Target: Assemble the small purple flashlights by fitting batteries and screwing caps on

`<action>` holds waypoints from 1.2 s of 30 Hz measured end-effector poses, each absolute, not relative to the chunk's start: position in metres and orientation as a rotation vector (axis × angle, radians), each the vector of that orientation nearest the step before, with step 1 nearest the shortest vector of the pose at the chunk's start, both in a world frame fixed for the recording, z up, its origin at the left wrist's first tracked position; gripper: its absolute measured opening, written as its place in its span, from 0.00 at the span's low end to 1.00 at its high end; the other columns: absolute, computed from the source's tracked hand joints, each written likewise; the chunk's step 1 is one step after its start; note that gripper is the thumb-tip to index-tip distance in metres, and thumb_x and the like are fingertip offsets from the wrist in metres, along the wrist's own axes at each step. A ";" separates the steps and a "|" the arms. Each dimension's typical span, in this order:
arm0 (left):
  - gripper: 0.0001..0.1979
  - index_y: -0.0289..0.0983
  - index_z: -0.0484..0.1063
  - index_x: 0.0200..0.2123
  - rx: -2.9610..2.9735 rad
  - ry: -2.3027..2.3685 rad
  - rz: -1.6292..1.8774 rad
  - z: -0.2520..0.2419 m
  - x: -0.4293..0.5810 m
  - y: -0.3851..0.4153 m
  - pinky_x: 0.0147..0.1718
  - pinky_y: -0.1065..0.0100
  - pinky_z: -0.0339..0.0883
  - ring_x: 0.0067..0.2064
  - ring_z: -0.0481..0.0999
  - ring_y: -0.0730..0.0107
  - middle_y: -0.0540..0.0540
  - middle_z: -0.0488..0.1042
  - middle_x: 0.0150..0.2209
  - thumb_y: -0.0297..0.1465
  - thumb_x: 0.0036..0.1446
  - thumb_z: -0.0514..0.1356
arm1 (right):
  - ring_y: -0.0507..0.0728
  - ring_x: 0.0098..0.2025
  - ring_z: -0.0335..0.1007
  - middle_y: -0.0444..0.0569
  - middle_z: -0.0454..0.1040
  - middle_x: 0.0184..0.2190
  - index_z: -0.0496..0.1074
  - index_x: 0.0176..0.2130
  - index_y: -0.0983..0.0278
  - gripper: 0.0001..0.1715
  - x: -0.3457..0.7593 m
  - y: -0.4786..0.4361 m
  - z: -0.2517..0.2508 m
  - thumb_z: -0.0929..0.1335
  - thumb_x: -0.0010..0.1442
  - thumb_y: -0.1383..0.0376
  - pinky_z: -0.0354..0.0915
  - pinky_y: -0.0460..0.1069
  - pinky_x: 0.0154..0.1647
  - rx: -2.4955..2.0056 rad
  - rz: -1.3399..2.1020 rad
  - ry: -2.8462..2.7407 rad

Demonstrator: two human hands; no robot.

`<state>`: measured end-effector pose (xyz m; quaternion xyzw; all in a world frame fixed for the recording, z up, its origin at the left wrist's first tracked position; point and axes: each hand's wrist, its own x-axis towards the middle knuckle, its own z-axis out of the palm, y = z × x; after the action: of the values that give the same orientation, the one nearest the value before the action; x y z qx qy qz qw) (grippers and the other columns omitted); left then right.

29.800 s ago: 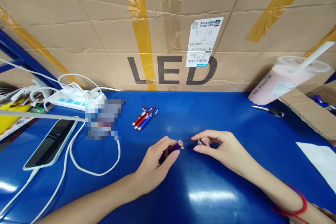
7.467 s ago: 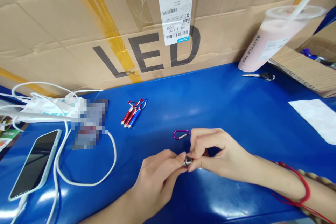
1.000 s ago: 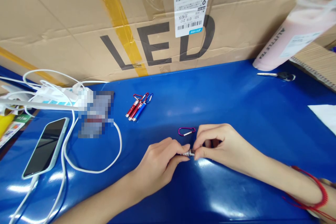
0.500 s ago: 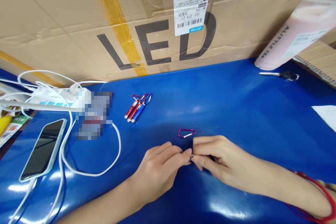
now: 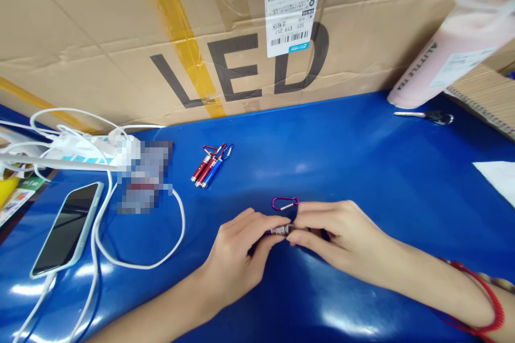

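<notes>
My left hand (image 5: 241, 244) pinches a small keychain flashlight (image 5: 278, 230), its purple barrel and a printed label partly showing between thumb and forefinger. My right hand (image 5: 333, 230) is closed on its metallic right end, fingertips almost meeting those of my left hand. How the parts join there is hidden by the fingers. Just beyond the fingertips, a purple carabiner (image 5: 285, 203) with a silver gate lies on the blue table (image 5: 341, 155). Farther left rest a blue keychain flashlight (image 5: 212, 172) and two red ones (image 5: 203, 169), side by side with carabiners attached.
A large cardboard box (image 5: 120, 27) walls off the back. On the left are a phone (image 5: 66, 228), white cables (image 5: 183, 225) and a power strip (image 5: 92, 147). A key (image 5: 426, 116), a pink drink bottle (image 5: 438, 59) and white paper (image 5: 497, 177) are at right.
My left hand has turned and shifted slightly left, its fingers opening around the flashlight so the labelled barrel shows. My right hand keeps its pinch. The carabiner and other flashlights stay put.
</notes>
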<state>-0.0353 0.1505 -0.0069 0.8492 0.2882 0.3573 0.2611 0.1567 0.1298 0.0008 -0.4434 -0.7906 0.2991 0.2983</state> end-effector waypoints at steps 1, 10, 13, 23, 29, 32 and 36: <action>0.09 0.35 0.72 0.40 2.262 0.824 0.959 -0.005 -0.035 0.150 0.28 0.72 0.69 0.27 0.72 0.74 0.48 0.76 0.28 0.21 0.57 0.57 | 0.46 0.22 0.64 0.42 0.70 0.22 0.74 0.30 0.63 0.13 0.158 0.130 0.000 0.65 0.60 0.59 0.56 0.42 0.21 -1.188 0.676 -2.089; 0.08 0.35 0.73 0.38 2.095 0.912 0.897 -0.002 -0.035 0.149 0.31 0.74 0.72 0.30 0.76 0.73 0.47 0.78 0.32 0.22 0.55 0.58 | 0.43 0.20 0.64 0.41 0.74 0.29 0.76 0.34 0.58 0.08 0.167 0.129 0.002 0.66 0.61 0.63 0.60 0.41 0.22 -1.105 0.081 -2.105; 0.08 0.35 0.73 0.38 2.061 0.893 0.878 -0.003 -0.034 0.148 0.31 0.74 0.72 0.31 0.76 0.73 0.47 0.77 0.32 0.22 0.56 0.57 | 0.43 0.20 0.63 0.40 0.73 0.29 0.76 0.34 0.58 0.09 0.169 0.127 0.002 0.65 0.62 0.64 0.60 0.41 0.21 -1.101 0.024 -2.105; 0.07 0.35 0.71 0.38 2.017 0.884 0.846 -0.007 -0.032 0.143 0.29 0.74 0.71 0.30 0.75 0.72 0.46 0.77 0.32 0.23 0.57 0.55 | 0.44 0.25 0.68 0.39 0.74 0.30 0.76 0.34 0.57 0.07 0.168 0.128 0.001 0.67 0.60 0.64 0.60 0.41 0.24 -1.042 0.114 -2.136; 0.05 0.35 0.69 0.35 2.112 0.787 0.807 -0.014 -0.035 0.142 0.35 0.70 0.71 0.35 0.77 0.70 0.46 0.76 0.33 0.22 0.58 0.54 | 0.43 0.23 0.67 0.38 0.73 0.27 0.77 0.27 0.57 0.15 0.167 0.128 0.003 0.64 0.62 0.64 0.56 0.42 0.21 -1.006 0.191 -2.188; 0.04 0.36 0.67 0.35 2.144 0.742 0.791 -0.017 -0.037 0.141 0.35 0.70 0.71 0.35 0.77 0.70 0.46 0.76 0.33 0.23 0.58 0.54 | 0.42 0.22 0.67 0.38 0.72 0.26 0.76 0.26 0.56 0.16 0.166 0.129 0.004 0.64 0.62 0.63 0.55 0.42 0.21 -0.997 0.249 -2.190; 0.03 0.36 0.64 0.32 2.113 0.770 0.810 -0.018 -0.037 0.140 0.31 0.73 0.70 0.32 0.76 0.72 0.48 0.75 0.30 0.23 0.58 0.55 | 0.43 0.24 0.68 0.38 0.73 0.26 0.76 0.26 0.57 0.13 0.166 0.128 0.003 0.66 0.60 0.62 0.56 0.41 0.22 -0.995 0.286 -2.158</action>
<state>-0.0374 0.1401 -0.0179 0.8223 0.2996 0.3154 0.3669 0.1665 0.1285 0.0030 -0.3870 -0.8393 0.1111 0.3653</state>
